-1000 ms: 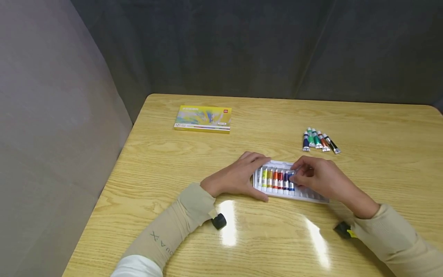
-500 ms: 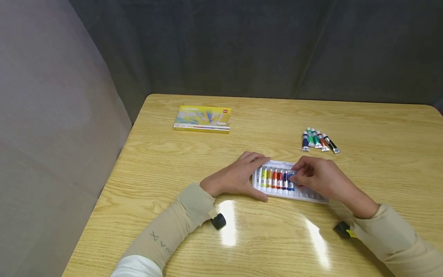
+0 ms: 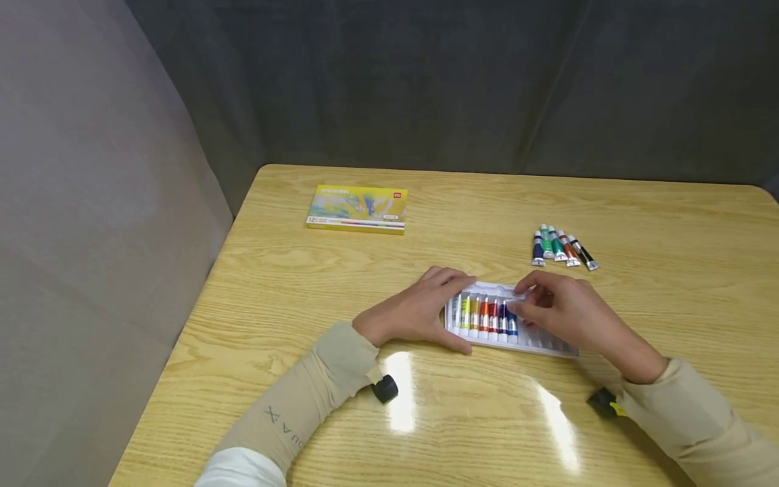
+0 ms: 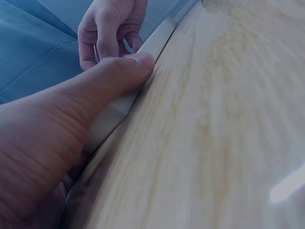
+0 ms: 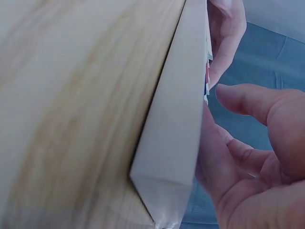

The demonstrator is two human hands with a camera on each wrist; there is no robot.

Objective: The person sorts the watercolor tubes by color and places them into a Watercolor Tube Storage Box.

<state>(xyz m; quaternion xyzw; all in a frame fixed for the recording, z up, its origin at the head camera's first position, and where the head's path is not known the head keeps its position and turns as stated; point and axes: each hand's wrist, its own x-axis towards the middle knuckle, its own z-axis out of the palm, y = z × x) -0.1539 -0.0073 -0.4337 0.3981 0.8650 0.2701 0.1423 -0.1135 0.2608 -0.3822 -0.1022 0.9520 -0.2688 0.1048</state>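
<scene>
A white plastic tray [image 3: 550, 348] lies on the table, with a row of paint tubes [image 3: 484, 319] in its left slots. My left hand [image 3: 416, 310] grips the tray's left end, thumb along the front side and fingers at the back edge. Over the rightmost tube in the row, a blue paint tube [image 3: 512, 327], hovers my right hand [image 3: 569, 311]. Its thumb [image 5: 245, 101] stands apart from the other fingers in the right wrist view, and nothing shows between them. The right hand covers part of the tray's right slots.
Behind the tray, to the right, several loose paint tubes [image 3: 556, 245] lie in a cluster. A yellow paint box [image 3: 356, 210] rests at the back left of the wooden table [image 3: 292, 270]. A dark curtain [image 3: 389, 88] hangs behind the table.
My right hand has let go of the blue tube and risen slightly, thumb and fingers loosened. The tube now lies in its slot. My left hand has stayed on the tray.
</scene>
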